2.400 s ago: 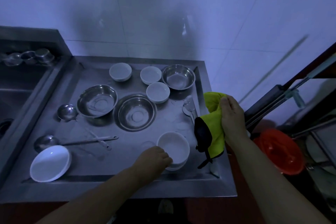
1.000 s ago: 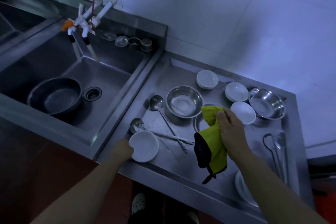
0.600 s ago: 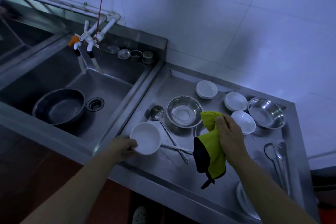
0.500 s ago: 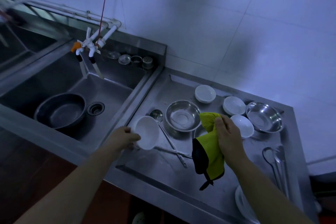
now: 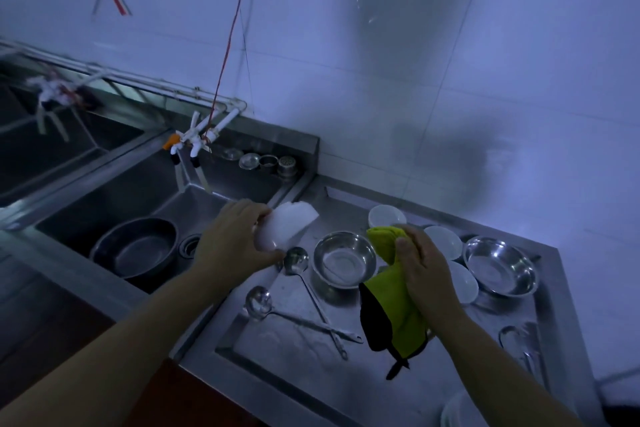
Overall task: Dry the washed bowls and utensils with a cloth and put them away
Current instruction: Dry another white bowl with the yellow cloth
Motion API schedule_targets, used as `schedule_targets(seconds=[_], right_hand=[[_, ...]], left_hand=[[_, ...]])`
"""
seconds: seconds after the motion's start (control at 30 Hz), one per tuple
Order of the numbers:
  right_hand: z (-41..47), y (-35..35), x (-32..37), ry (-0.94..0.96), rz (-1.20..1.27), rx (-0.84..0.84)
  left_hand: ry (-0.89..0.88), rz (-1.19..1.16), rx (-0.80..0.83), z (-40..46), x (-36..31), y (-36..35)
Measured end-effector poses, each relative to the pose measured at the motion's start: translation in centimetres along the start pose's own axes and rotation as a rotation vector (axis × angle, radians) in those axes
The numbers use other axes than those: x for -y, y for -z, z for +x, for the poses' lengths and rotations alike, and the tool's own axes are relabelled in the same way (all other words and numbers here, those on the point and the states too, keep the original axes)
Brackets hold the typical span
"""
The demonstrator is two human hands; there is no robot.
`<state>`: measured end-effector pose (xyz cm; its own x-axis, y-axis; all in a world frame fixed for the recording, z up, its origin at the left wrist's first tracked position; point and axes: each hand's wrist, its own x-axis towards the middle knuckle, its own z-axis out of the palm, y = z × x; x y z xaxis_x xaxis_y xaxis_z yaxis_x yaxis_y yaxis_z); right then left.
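Barely started: nearest, two ladles [image 5: 298, 314] lie unwiped on the tabletop [image 5: 301, 367], the right hand [image 5: 424, 274] grips the green cloth [image 5: 398, 315], the left hand [image 5: 232, 243] holds a tilted white bowl [image 5: 285, 225] by the sink [image 5: 114, 198], more bowls [image 5: 446, 241] waiting behind.

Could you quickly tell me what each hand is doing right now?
Left hand: grip on the white bowl.
Right hand: grip on the yellow cloth.

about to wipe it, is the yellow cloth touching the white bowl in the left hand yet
Apart. The head view shows the white bowl lifted in the left hand, with open counter between it and the yellow cloth.
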<state>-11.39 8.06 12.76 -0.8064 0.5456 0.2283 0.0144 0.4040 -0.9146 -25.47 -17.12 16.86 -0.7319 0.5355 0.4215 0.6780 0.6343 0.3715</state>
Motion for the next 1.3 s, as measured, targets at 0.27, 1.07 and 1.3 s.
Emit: schedule_targets(seconds=[0.27, 1.07, 1.3], right_hand=[[1.4, -2.2, 7.2, 0.44, 0.013, 0.005], [0.6, -1.7, 9.1, 1.508, -0.829, -0.095], [2.0, 1.0, 11.0, 1.522, -0.945, -0.145]], left_hand=[[0.286, -0.457, -0.096, 0.9, -3.2, 3.0], [0.159, -0.767, 0.0, 1.5, -9.5, 5.9], [0.188, -1.079, 0.166, 2.6, -10.3, 5.9]])
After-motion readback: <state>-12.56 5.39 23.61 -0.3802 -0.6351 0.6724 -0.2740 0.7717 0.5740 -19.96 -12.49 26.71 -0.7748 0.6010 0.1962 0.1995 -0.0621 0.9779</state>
